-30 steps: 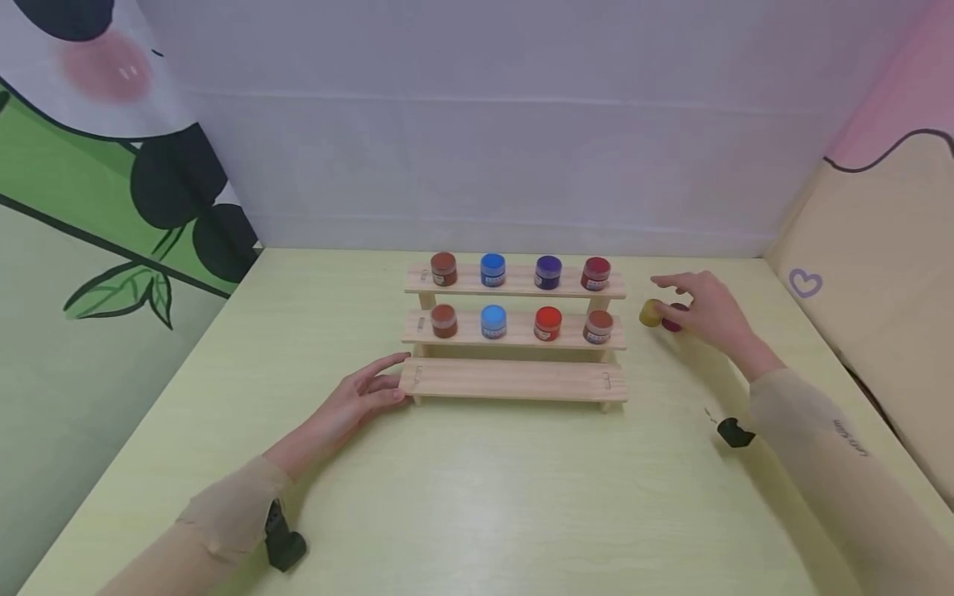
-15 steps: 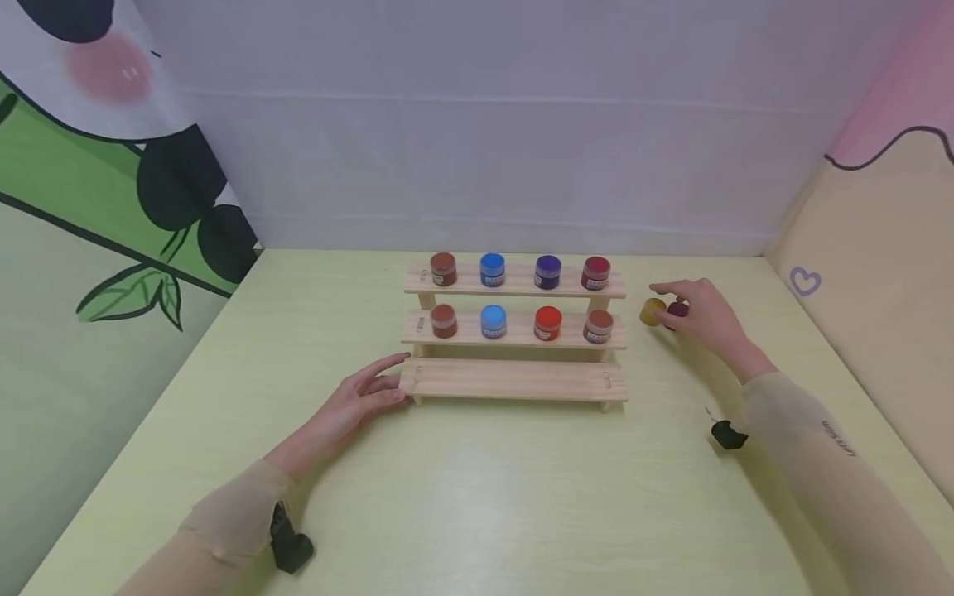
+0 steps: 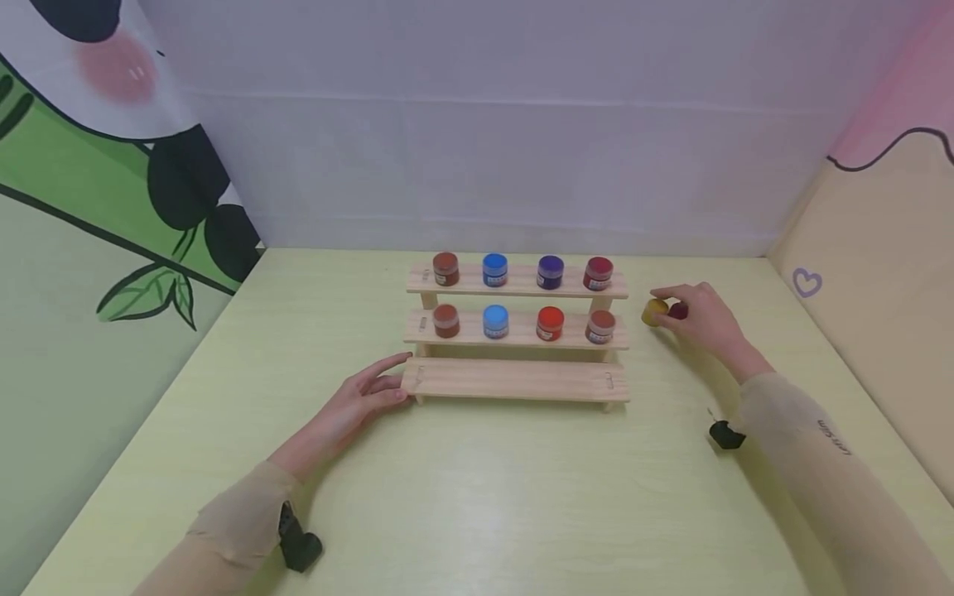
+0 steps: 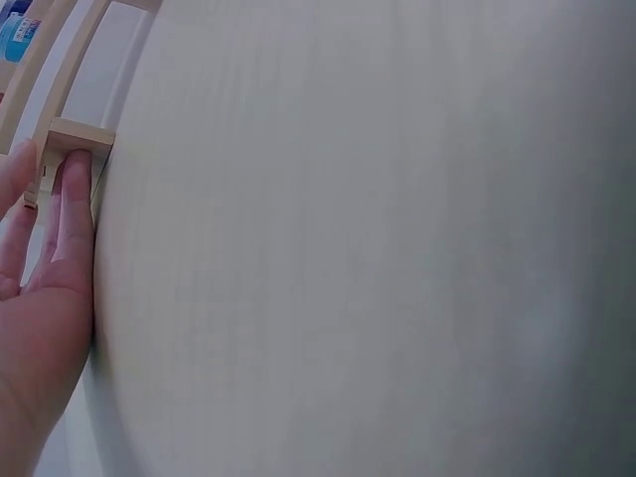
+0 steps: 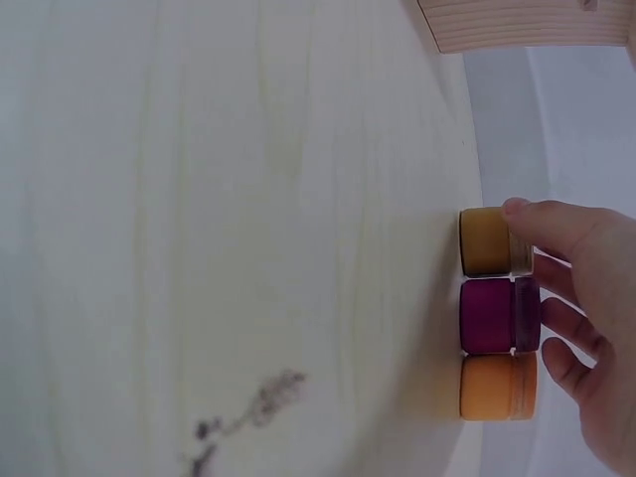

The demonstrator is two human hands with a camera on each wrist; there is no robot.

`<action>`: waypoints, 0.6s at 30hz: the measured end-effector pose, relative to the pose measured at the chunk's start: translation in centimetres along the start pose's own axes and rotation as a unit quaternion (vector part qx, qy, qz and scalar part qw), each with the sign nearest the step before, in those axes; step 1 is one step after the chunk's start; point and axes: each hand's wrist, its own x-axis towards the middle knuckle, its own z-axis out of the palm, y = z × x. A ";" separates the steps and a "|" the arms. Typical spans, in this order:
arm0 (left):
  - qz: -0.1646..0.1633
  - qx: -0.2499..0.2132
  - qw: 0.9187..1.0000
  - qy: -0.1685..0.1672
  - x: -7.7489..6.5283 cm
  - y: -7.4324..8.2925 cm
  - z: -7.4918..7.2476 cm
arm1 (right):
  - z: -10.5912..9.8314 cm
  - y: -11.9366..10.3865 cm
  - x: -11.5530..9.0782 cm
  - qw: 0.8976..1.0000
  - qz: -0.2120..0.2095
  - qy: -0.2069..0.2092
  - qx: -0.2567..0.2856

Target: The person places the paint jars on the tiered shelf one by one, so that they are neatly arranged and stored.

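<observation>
My left hand (image 3: 361, 403) grips the left end of a three-tier wooden rack (image 3: 514, 380). In the left wrist view, its fingers (image 4: 76, 209) reach to a wooden foot of the rack. To the right of the rack, my right hand (image 3: 706, 319) pinches a yellow paint jar (image 3: 653, 312) between thumb and finger. Directly beside that jar, in the right wrist view, a purple jar (image 5: 487, 315) and an orange jar (image 5: 487, 388) stand in a row, close to the curled fingers. The hand hides the orange jar in the head view.
Several paint jars fill the two upper tiers, among them a brown jar (image 3: 445, 269), a blue jar (image 3: 495, 270) and a red jar (image 3: 550, 324). The lowest tier is bare wood. A pale back wall (image 3: 514, 174) bounds the table (image 3: 484, 497). Black devices hang at both wrists.
My right hand has shifted slightly left, and its index finger has come down so that thumb and finger close on the yellow jar. The left hand stays at the rack.
</observation>
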 end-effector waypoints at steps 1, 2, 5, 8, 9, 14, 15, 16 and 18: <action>0.002 -0.001 1.000 0.000 0.0 -0.1 0.0 | 0.0 -0.1 0.0 1.000 0.004 -0.002 0.001; 0.003 -0.001 1.000 -0.001 0.1 -0.1 0.0 | 0.0 -0.1 0.0 1.000 0.007 -0.004 0.002; 0.006 0.000 1.000 -0.002 0.1 -0.2 0.0 | 0.1 -0.2 0.0 1.000 0.013 -0.006 0.001; 0.008 0.000 1.000 -0.001 0.2 -0.3 0.0 | 0.1 -0.2 0.0 1.000 0.012 -0.004 -0.003; 0.008 0.001 1.000 0.000 0.2 -0.3 0.0 | 0.1 -0.2 0.0 1.000 0.012 -0.004 -0.004; 0.011 0.001 1.000 -0.005 0.3 -0.4 0.0 | 0.0 -0.2 0.1 1.000 0.013 -0.004 -0.006; 0.013 0.000 1.000 -0.006 0.3 -0.4 0.0 | 0.0 -0.1 0.1 1.000 0.012 -0.004 -0.006; 0.015 0.001 1.000 -0.007 0.3 -0.4 -0.1 | 0.0 -0.1 0.1 1.000 0.011 -0.004 -0.006; 0.017 0.000 1.000 -0.008 0.3 -0.4 -0.1 | 0.0 -0.1 0.2 1.000 0.008 -0.002 -0.007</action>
